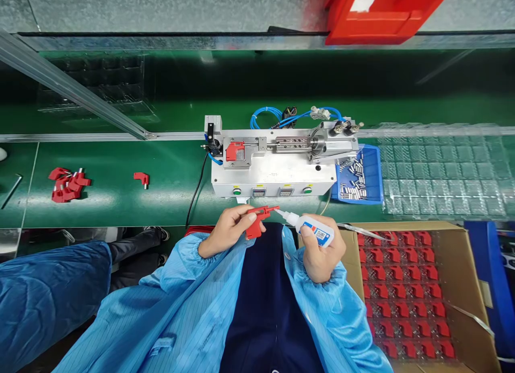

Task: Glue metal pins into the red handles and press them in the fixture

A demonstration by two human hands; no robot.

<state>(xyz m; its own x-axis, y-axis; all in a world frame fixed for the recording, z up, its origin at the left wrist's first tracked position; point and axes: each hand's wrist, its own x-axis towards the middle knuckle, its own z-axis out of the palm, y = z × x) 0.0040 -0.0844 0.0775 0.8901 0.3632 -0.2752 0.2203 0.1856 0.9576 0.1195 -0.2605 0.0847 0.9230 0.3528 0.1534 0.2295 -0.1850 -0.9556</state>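
My left hand [229,229] is closed around a red plastic part [255,226] shaped like a small pistol, its thin end pointing right. In my right hand [323,257] is a white glue bottle [316,231] with a blue label, tilted so its narrow nozzle meets or nearly meets the red part's thin end; whether they touch I cannot tell. Just beyond both hands stands a metal bench machine [273,172] with green buttons and small counters. Another red part [235,151] sits in the fixture at the machine's left end.
A blue bin [380,174] of metal pins stands right of the machine, beside clear plastic trays [442,169]. A cardboard box [462,287] at lower right holds rows of red parts. Red pieces [69,185] lie piled at left, one [141,178] apart. Another person's sleeve [56,303] is at lower left.
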